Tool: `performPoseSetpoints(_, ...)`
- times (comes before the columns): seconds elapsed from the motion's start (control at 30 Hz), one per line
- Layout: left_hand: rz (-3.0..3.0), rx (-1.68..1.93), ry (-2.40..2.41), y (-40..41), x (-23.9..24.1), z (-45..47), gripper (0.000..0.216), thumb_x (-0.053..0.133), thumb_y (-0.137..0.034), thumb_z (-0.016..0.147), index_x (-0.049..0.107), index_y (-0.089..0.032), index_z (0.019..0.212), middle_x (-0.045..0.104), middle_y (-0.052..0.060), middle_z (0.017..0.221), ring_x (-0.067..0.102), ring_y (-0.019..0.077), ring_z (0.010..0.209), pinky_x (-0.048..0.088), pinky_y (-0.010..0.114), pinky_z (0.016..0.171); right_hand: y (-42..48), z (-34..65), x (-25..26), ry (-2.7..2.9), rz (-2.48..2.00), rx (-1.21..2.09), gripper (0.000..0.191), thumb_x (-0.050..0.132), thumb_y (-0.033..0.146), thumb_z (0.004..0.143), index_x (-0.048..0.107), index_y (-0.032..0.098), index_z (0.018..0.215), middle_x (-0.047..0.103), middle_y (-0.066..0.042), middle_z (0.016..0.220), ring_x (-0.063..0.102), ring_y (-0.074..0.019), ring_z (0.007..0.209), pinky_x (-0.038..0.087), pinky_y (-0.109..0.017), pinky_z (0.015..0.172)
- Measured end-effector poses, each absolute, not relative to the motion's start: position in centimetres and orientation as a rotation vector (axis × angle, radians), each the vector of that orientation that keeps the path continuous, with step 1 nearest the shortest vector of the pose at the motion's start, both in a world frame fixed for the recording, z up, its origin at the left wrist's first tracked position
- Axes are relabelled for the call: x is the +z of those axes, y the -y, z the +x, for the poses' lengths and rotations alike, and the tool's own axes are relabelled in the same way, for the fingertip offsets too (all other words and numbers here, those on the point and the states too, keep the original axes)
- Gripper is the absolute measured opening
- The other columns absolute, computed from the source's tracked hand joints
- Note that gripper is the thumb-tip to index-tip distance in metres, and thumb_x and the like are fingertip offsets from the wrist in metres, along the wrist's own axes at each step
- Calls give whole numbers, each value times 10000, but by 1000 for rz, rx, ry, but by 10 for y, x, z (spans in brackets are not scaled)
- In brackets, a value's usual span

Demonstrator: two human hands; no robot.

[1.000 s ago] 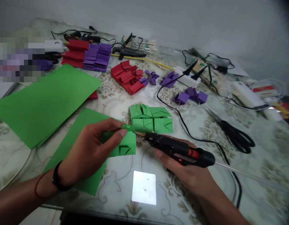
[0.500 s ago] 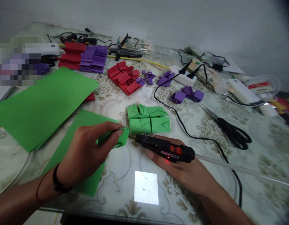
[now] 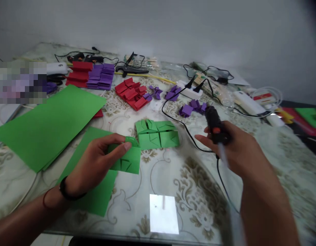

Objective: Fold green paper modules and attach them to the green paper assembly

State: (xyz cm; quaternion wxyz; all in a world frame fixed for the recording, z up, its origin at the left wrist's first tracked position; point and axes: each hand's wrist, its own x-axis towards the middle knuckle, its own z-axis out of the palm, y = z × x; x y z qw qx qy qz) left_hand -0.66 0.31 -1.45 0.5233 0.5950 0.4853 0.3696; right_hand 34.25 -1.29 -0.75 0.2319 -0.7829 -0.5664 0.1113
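Between thumb and fingers, my left hand (image 3: pixel 92 164) pinches a folded green paper piece (image 3: pixel 129 160), with a shiny smear along its upper edge. Under that hand lies a flat green sheet (image 3: pixel 96 201). My right hand (image 3: pixel 237 147) grips a black glue gun (image 3: pixel 213 121), its nozzle pointing away from me and a clear glue stick (image 3: pixel 224 164) jutting out of its back. Just beyond the held piece, a joined block of folded green paper (image 3: pixel 158 135) lies on the patterned table.
Large green sheets (image 3: pixel 52 126) lie at left. Folded red paper (image 3: pixel 133 94) and purple paper pieces (image 3: pixel 186 110) sit farther back. A black cord (image 3: pixel 183 124) runs from a white power strip (image 3: pixel 190 90) across the table. A blurred patch covers the far left.
My right hand has swung the glue gun away from the green piece, to the right and farther back. My left hand has tilted the piece so its folded face shows. The scissors are now hidden.
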Motion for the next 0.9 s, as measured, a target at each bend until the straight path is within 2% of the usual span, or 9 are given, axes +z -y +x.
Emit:
performPoseSetpoints(0.1,1371,864,-1153,-2,-15,-6,194,776,-404,899,755,-220,843,632,-11,776,514,144,689,442,232,579,2,365,-16,1624,-2270,255,318,768,367,740,674,200,994,749,-154,1049,707,-345,921,538,-473,835)
performPoseSetpoints(0.23,1352,836,-1151,-1,-12,-5,232,770,-435,900,730,-220,824,597,-13,742,496,148,666,442,231,563,-1,384,-25,1688,-2274,314,278,774,319,730,727,194,974,762,-159,1072,720,-377,977,545,-515,902)
performPoseSetpoints(0.33,1343,818,-1130,0,-12,-4,238,757,-437,921,714,-225,820,593,-18,743,494,145,653,436,226,543,5,380,-22,1713,-2198,247,278,769,366,807,765,213,1039,746,-187,1203,694,-410,1120,505,-556,1017)
performPoseSetpoints(0.37,1340,816,-1125,0,-12,-4,227,755,-429,925,713,-227,829,594,-21,744,496,143,650,437,225,539,8,373,-19,1710,-2113,196,264,717,395,885,777,220,1074,738,-199,1230,690,-400,1125,494,-556,1032)
performPoseSetpoints(0.43,1334,809,-1114,0,-13,-3,208,753,-412,931,709,-228,846,598,-28,741,502,138,640,446,222,537,16,347,-13,1673,-1864,198,254,676,427,953,794,232,1065,755,-151,1151,719,-335,998,529,-512,967)
performPoseSetpoints(0.5,1340,792,-1093,0,-14,-1,202,739,-395,946,699,-226,843,605,-32,738,510,133,637,460,216,546,24,311,-8,1704,-1588,495,205,672,396,1006,807,244,1028,781,-94,1046,725,-277,986,555,-430,924)
performPoseSetpoints(0.63,1410,742,-1054,1,-15,1,209,713,-356,970,710,-221,811,652,-28,760,552,132,673,486,211,600,40,247,-7,1655,-1270,1108,144,713,329,1019,828,245,1003,788,-49,976,733,-208,920,575,-329,815)
performPoseSetpoints(0.73,1462,720,-1047,3,-16,2,191,701,-365,977,758,-234,851,707,-20,795,596,147,714,500,224,637,44,228,-11,1520,-1229,1328,178,789,397,974,809,232,911,746,-28,890,700,-192,842,562,-312,757)
performPoseSetpoints(0.9,1560,706,-1115,6,-14,3,170,717,-378,946,800,-248,875,764,-8,805,663,182,750,538,253,691,44,229,-14,1384,-1262,1483,322,853,496,916,769,215,784,707,-3,806,645,-163,752,533,-296,726)
